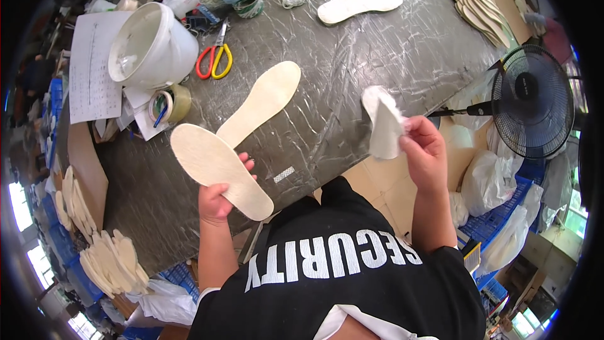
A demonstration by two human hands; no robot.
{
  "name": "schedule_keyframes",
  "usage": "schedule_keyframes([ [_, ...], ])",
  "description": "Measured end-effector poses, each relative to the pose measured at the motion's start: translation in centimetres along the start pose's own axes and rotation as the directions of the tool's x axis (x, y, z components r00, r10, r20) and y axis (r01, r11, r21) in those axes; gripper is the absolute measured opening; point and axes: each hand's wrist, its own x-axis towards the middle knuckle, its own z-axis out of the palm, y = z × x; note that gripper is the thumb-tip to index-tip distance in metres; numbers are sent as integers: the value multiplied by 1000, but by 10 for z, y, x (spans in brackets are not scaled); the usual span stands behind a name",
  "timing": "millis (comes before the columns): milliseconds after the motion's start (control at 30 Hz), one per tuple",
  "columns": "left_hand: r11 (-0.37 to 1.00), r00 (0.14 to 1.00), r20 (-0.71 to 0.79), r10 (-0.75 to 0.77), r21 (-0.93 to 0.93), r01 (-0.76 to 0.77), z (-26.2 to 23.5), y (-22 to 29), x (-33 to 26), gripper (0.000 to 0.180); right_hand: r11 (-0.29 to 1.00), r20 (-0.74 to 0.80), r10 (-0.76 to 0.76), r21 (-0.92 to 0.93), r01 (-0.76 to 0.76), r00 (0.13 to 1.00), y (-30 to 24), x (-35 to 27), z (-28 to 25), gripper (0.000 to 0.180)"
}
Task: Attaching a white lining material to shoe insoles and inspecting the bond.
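Observation:
My left hand [216,203] grips a flat cream insole [211,162], thumb on top and fingers beneath it. Behind it, a second cream insole [269,96] lies on the dark plastic-covered table [321,113], its near end hidden by the held one. Between the thumb and fingers of my right hand [424,152], a curled white piece [385,131] with a fuzzy top edge hangs over the table's near edge. Its curl hides whether it is a whole insole or a peeled layer. Another white insole [360,5] rests alone at the far side.
At left on the table stand a white bucket [179,50], red-and-yellow-handled scissors [215,60] and tape rolls [179,102]. Insoles [475,6] are piled far right, more insoles [116,263] lower left. A black fan [531,101] stands beyond my right hand, above bagged goods [491,182].

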Motion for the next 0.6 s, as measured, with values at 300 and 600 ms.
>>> schedule_keyframes([
  [300,870,878,-148,455,-135,-474,-51,50,-87,83,740,747,350,149,-656,565,48,-17,190,14],
  [600,735,663,-318,677,337,-588,-69,72,-186,98,772,701,501,-96,-628,508,131,-26,186,11],
])
